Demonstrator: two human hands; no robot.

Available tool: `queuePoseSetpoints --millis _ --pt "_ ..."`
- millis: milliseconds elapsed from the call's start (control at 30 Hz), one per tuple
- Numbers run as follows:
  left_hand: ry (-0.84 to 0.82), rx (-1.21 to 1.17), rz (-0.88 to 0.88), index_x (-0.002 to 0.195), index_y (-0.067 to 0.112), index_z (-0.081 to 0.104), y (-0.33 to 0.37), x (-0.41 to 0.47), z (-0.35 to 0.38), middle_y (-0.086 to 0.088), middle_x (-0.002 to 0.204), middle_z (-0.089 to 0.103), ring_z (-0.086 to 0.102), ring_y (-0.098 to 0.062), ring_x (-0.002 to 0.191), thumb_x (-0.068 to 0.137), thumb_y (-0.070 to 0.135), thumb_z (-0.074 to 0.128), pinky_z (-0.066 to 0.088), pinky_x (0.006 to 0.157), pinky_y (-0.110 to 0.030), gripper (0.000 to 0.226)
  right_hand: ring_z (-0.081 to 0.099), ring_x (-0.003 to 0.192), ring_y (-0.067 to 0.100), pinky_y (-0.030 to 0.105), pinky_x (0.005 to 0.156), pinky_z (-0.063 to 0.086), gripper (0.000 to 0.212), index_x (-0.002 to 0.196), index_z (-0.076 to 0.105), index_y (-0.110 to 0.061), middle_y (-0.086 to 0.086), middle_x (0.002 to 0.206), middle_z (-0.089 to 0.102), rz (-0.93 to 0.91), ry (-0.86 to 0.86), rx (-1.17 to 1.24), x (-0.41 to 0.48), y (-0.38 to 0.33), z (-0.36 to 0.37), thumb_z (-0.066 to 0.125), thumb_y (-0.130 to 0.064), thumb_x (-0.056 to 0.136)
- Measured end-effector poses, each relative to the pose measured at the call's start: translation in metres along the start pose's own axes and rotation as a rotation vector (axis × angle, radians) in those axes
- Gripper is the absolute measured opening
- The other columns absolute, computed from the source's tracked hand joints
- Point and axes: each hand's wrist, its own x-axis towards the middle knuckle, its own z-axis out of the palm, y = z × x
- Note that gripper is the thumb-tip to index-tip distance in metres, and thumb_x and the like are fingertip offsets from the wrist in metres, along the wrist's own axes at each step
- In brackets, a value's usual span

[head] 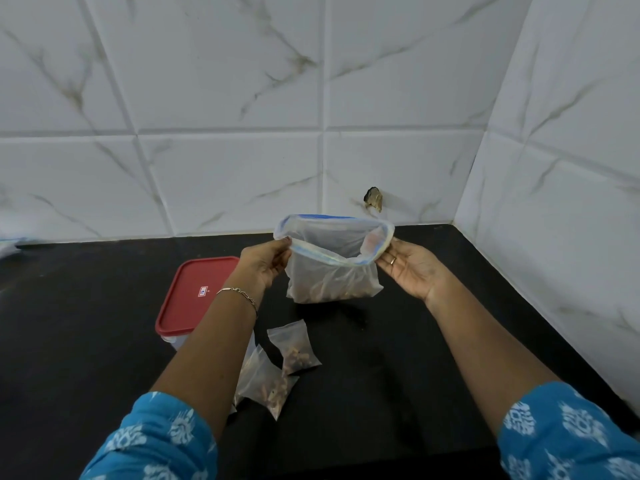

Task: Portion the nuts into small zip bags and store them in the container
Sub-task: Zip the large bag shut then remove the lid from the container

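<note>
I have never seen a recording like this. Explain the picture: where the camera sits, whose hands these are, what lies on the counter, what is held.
There is no machine here. One camera, worn on a person's head, looks forward and down, so the arms in blue sleeves are that person's own. The left hand and the right hand each hold one side of the rim of a large zip bag, keeping its mouth open; nuts show dimly at its bottom. On the black counter, nearer the person, lie small zip bags with nuts inside. Left of them stands a container with its red lid on.
</note>
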Motion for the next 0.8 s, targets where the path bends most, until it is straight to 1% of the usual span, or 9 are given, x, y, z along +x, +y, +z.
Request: queuePoseSetpoints --millis 100,233,300,367,533,600,700,767,800 --pt "0.038 0.102 0.109 0.077 -0.001 0.060 0.000 0.000 0.004 -0.011 0.063 0.059 0.055 -0.009 0.043 0.080 -0.002 0.074 0.049 0.043 -0.015 0.014 0.071 0.097 0.021 0.033 0.084 0.058 0.025 0.119 0.060 0.000 0.013 0.105 0.071 -0.029 -0.028 -0.019 0.000 0.003 0.002 0.049 -0.004 0.098" --pt "0.046 0.302 0.249 0.064 0.005 0.058 -0.003 0.000 0.010 0.002 0.040 0.054 0.049 -0.010 0.040 0.081 -0.003 0.067 0.044 0.042 -0.017 0.021 0.073 0.081 0.015 0.029 0.076 0.060 0.015 0.105 0.063 -0.004 0.006 0.086 0.074 -0.070 0.084 0.031 0.005 0.005 0.002 0.051 -0.001 0.096" --pt "0.057 0.319 0.263 0.061 0.006 0.057 -0.004 0.000 0.011 0.004 0.037 0.051 0.046 -0.009 0.038 0.080 -0.001 0.065 0.040 0.041 -0.018 0.022 0.073 0.075 0.013 0.028 0.073 0.060 0.011 0.098 0.063 -0.006 0.004 0.079 0.074 -0.106 0.144 0.042 0.006 0.004 0.003 0.053 -0.001 0.095" --pt "0.068 0.293 0.240 0.062 0.006 0.056 -0.003 0.001 0.011 -0.001 0.041 0.050 0.044 -0.011 0.037 0.078 -0.002 0.064 0.037 0.038 -0.017 0.020 0.072 0.072 0.013 0.027 0.068 0.060 0.008 0.093 0.062 -0.008 0.005 0.079 0.073 -0.141 0.211 0.000 0.005 0.002 0.005 0.058 -0.001 0.093" --pt "0.001 0.172 0.173 0.074 0.000 0.061 -0.002 0.002 0.012 -0.011 0.061 0.055 0.054 -0.010 0.038 0.079 -0.003 0.072 0.048 0.043 -0.017 0.013 0.067 0.068 0.018 0.026 0.060 0.057 0.017 0.079 0.055 -0.010 0.013 0.084 0.066 -0.281 0.564 -0.579 0.007 -0.002 0.002 0.066 0.003 0.080" --pt "-0.075 0.084 0.133 0.081 -0.002 0.064 0.001 -0.003 0.012 -0.010 0.064 0.060 0.059 -0.009 0.044 0.081 0.001 0.074 0.053 0.049 -0.017 0.010 0.066 0.059 0.017 0.026 0.057 0.057 0.016 0.076 0.055 -0.010 0.013 0.079 0.065 -0.318 0.629 -0.680 0.009 -0.003 0.002 0.066 0.002 0.078" --pt "-0.203 -0.103 0.028 0.085 0.001 0.064 0.004 -0.007 0.006 -0.008 0.067 0.068 0.068 -0.015 0.062 0.089 0.005 0.064 0.059 0.062 -0.021 0.006 0.068 0.065 0.018 0.025 0.058 0.056 0.013 0.079 0.056 -0.009 0.013 0.082 0.066 -0.258 0.603 -0.592 0.010 -0.009 0.003 0.066 0.000 0.080" --pt "-0.239 -0.183 -0.012 0.086 -0.001 0.062 0.004 -0.006 0.001 -0.012 0.074 0.069 0.071 -0.018 0.067 0.093 0.001 0.057 0.060 0.065 -0.023 0.009 0.069 0.076 0.021 0.028 0.065 0.057 0.005 0.092 0.058 -0.005 0.013 0.090 0.066 -0.128 0.474 -0.459 0.007 -0.012 0.005 0.060 -0.002 0.089" --pt "-0.241 -0.195 -0.016 0.086 -0.002 0.061 0.003 -0.006 -0.001 -0.014 0.079 0.068 0.071 -0.019 0.069 0.092 -0.001 0.056 0.060 0.067 -0.024 0.008 0.069 0.078 0.021 0.028 0.066 0.057 0.009 0.102 0.058 -0.003 0.014 0.095 0.066 -0.068 0.414 -0.418 0.006 -0.012 0.005 0.056 -0.004 0.093"
